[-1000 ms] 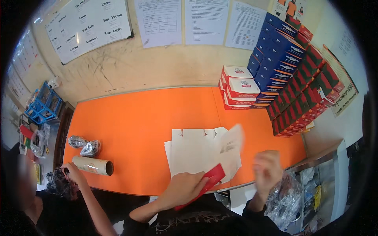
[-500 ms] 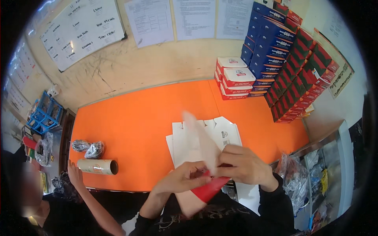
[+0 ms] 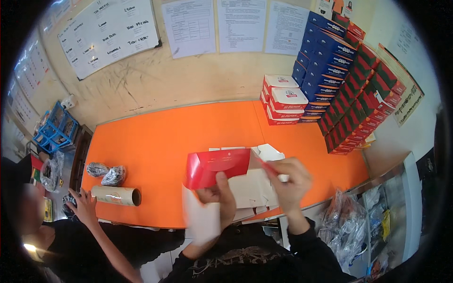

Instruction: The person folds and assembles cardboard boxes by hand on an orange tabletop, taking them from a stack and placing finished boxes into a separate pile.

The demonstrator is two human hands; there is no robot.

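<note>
Center frame: left hand (image 3: 222, 200) grips partly folded red-and-white carton (image 3: 219, 162); right hand (image 3: 289, 181), blurred, pinches its red end flap (image 3: 267, 166). White cardboard blanks (image 3: 252, 191) on orange table (image 3: 141, 141).

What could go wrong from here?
1. Bent carton: the left hand grips the red-and-white carton in mid-air while the right hand is at its right end; an uneven pull might crease or tear it.
2. Rolling tube: the cardboard tube lies on its side near the table's front edge, close to the co-worker's hand; a knock could roll it off.
3. Toppling boxes: the blue boxes are stacked high, so a bump might tip some.
</note>
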